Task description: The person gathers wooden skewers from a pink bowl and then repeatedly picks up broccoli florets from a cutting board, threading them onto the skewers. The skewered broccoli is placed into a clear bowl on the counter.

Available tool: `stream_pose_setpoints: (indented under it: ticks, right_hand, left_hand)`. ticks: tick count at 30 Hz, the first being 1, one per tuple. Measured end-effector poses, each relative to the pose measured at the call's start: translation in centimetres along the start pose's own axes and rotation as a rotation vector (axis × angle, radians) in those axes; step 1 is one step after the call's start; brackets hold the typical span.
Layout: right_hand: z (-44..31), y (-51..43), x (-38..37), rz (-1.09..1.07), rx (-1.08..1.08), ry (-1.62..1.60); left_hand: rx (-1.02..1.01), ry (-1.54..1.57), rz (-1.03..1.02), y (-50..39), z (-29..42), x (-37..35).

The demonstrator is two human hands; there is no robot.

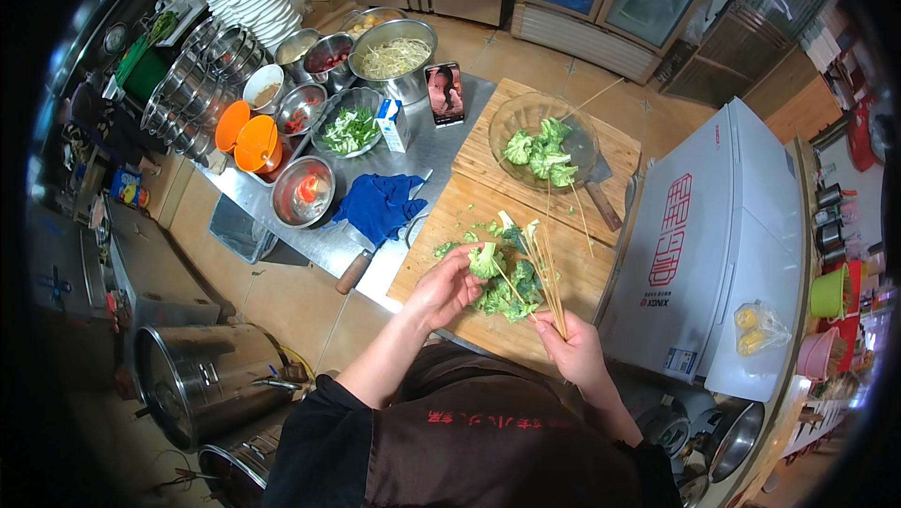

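Note:
My left hand (448, 286) pinches a pale-stemmed broccoli floret (486, 262) over the wooden cutting board (422, 276). In my right hand (574, 346) is a bundle of thin wooden skewers (547, 262), fanned out away from me. One skewer from that hand slants toward the floret; whether its tip has gone in, I cannot tell. Beneath and between the hands lies a pile of cut broccoli (508, 299), partly covered by the hands and skewers. Farther back on the board, a glass bowl (503, 114) holds skewered broccoli pieces (545, 149), their sticks poking past the rim.
A cleaver (604, 205) lies beside the glass bowl. On the steel table to the left are a blue cloth (383, 207), a knife handle (354, 272), a steel bowl (303, 191), a carton (393, 127) and a propped phone (445, 94). A white chest freezer (693, 240) stands right.

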State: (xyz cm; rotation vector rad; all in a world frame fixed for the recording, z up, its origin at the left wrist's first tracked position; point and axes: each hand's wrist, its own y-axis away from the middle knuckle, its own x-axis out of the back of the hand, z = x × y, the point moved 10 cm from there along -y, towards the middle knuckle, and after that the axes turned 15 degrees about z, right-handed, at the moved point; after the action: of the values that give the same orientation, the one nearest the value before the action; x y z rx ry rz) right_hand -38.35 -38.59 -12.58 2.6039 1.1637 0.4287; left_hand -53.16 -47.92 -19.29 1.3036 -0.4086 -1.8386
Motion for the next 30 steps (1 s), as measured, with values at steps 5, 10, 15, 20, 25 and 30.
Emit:
stream_pose_setpoints:
  ticks: [5, 10, 15, 20, 25, 30]
  right_hand:
    - [0.6, -0.2, 0.1, 0.009, -0.041, 0.041]
    - [0.5, 0.0, 0.3, -0.013, -0.02, 0.073]
    - [0.0, 0.6, 0.5, -0.056, -0.05, 0.135]
    - [-1.1, 1.2, 0.9, -0.011, -0.044, 0.203]
    - [-2.3, 1.5, 0.7, 0.019, 0.058, 0.215]
    - [-3.1, 1.4, 0.6, 0.03, 0.12, 0.221]
  left_hand:
    - [0.006, 0.005, -0.041, 0.8, -0.2, -0.8]
    - [-0.042, -0.044, 0.011, 0.8, 0.2, -0.3]
    - [-0.092, -0.194, 0.054, 0.8, 0.4, 0.4]
    - [-0.118, -0.258, 0.071, 1.4, 0.4, 0.4]
    - [-0.17, -0.222, 0.078, 2.6, 0.7, -0.4]
    - [-0.08, -0.207, 0.066, 2.9, 0.2, -0.8]
